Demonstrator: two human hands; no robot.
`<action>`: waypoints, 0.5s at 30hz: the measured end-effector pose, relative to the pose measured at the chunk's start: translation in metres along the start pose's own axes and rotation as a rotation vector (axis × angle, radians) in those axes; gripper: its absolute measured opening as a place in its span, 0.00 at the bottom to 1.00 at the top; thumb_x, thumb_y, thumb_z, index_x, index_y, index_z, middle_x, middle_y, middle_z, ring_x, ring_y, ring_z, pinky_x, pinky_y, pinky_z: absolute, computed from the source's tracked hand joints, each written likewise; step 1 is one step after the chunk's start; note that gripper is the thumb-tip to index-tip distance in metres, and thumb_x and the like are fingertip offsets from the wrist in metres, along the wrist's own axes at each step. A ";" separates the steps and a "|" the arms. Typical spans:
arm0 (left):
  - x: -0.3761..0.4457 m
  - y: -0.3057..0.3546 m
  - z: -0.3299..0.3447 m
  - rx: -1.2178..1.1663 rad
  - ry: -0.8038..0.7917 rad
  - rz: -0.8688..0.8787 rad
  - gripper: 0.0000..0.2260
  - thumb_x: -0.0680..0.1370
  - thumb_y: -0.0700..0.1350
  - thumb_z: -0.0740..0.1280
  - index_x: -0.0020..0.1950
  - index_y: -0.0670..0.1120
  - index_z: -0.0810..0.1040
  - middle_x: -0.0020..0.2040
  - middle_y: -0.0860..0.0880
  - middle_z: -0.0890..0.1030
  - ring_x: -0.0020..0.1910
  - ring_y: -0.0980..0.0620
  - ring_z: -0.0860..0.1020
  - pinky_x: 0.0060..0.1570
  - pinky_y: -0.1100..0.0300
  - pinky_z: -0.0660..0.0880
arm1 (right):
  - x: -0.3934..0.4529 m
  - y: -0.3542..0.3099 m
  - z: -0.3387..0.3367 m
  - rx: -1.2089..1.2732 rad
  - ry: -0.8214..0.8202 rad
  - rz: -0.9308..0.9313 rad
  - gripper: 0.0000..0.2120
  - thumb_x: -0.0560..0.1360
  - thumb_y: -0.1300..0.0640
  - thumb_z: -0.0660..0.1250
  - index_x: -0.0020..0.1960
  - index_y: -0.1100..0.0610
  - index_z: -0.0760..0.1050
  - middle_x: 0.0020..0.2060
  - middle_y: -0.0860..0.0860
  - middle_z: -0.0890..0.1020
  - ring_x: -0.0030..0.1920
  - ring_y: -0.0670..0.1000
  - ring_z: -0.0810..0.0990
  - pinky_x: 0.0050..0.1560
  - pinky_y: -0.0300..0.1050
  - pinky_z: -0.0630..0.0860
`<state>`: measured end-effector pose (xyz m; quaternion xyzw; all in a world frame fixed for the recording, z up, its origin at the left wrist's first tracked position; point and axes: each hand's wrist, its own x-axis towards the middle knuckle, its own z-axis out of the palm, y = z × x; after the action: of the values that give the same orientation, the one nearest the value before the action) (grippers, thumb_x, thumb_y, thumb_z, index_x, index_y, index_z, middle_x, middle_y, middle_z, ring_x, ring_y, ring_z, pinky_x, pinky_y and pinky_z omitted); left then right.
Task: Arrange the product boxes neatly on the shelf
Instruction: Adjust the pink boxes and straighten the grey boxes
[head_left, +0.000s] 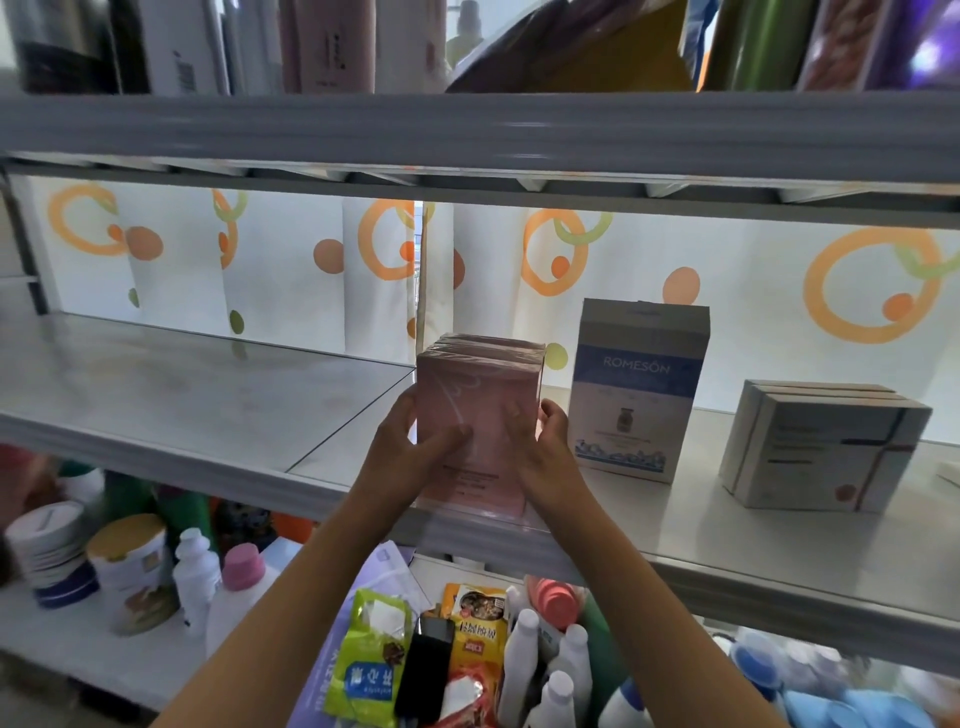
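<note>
A stack of pink product boxes (480, 384), wrapped in clear film, stands upright at the front edge of the middle shelf (182, 395). My left hand (415, 447) grips its left side with the thumb across the front. Its right side is held by my right hand (540, 447). To the right stands a tall white and blue box (636, 389), upright. Farther right sits a bundle of white boxes with a dark cross stripe (826, 447), turned at an angle.
A patterned curtain with orange rings (519, 260) hangs behind the shelf. The upper shelf (467, 130) carries boxes and bags. Below, bottles (540, 670), tins (130, 561) and snack packs (369, 660) crowd the lower shelf.
</note>
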<state>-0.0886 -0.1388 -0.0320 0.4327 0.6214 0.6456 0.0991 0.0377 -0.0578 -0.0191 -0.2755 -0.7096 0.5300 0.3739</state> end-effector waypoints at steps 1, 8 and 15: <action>-0.001 0.001 0.001 0.008 0.003 0.004 0.21 0.73 0.48 0.72 0.65 0.50 0.72 0.56 0.56 0.79 0.51 0.65 0.76 0.41 0.73 0.72 | 0.000 -0.001 -0.001 0.001 0.002 0.004 0.50 0.64 0.28 0.58 0.77 0.53 0.49 0.75 0.55 0.63 0.70 0.57 0.70 0.68 0.60 0.70; -0.003 0.008 0.003 0.034 0.015 -0.013 0.25 0.71 0.56 0.72 0.65 0.58 0.68 0.62 0.55 0.77 0.57 0.54 0.77 0.54 0.60 0.77 | -0.003 -0.004 -0.005 -0.037 0.011 -0.008 0.50 0.65 0.30 0.59 0.77 0.54 0.49 0.74 0.52 0.63 0.67 0.54 0.71 0.67 0.57 0.71; -0.012 0.020 0.002 0.111 0.053 0.012 0.28 0.75 0.52 0.70 0.72 0.54 0.64 0.69 0.54 0.71 0.64 0.55 0.71 0.53 0.69 0.64 | -0.004 -0.003 -0.007 -0.010 0.015 -0.017 0.41 0.72 0.35 0.62 0.76 0.56 0.52 0.70 0.51 0.68 0.63 0.52 0.74 0.62 0.50 0.73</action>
<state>-0.0720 -0.1493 -0.0198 0.4239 0.6562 0.6219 0.0547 0.0456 -0.0577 -0.0159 -0.2754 -0.7116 0.5211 0.3823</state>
